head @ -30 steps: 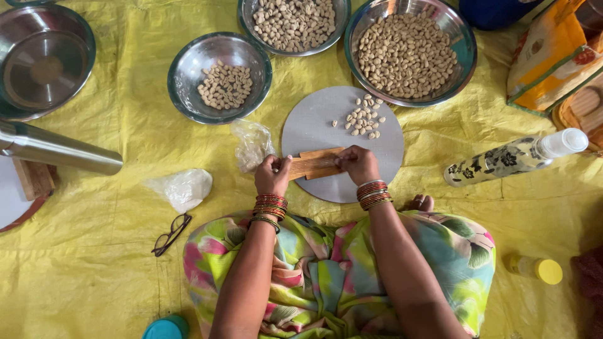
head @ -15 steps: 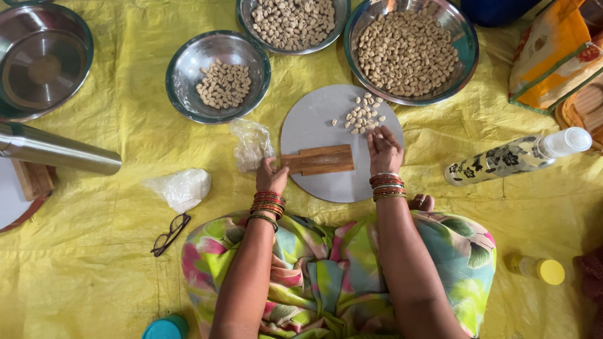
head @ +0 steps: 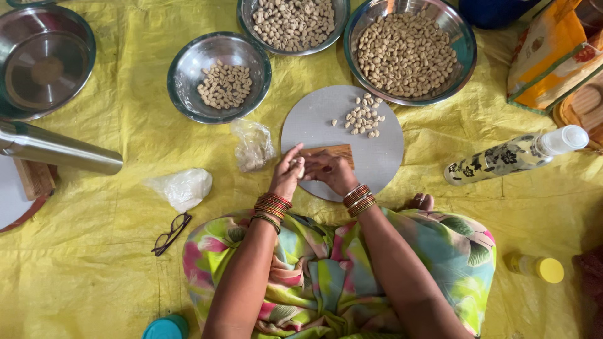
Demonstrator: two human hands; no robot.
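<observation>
Spread under everything, a yellow cloth [head: 94, 263]. At its middle, a round grey board [head: 314, 125] — the landmark here. Beyond the board's far right edge, a large steel bowl [head: 465, 56] full of pale shelled nuts; beyond its far left edge, a second full steel bowl [head: 245, 19]; left of the board, a smaller steel bowl [head: 188, 94] with a modest heap. Well to the board's left, empty nested steel bowls [head: 44, 63] and a steel cylinder [head: 59, 147]. Right of the board, a patterned bottle [head: 512, 157] lying on its side. Just beside the board's left edge, a crumpled clear bag [head: 253, 145]. On the board's near part, a wooden ridged block [head: 339, 152], partly covered by the right hand [head: 330, 172], fingers curled. Left hand [head: 287, 176] touching it at the board's near-left rim, fingertips pinched narrowly around a small pale piece [head: 301, 169] — kind unclear. On the board's far right part, a loose cluster of nuts [head: 363, 117].
</observation>
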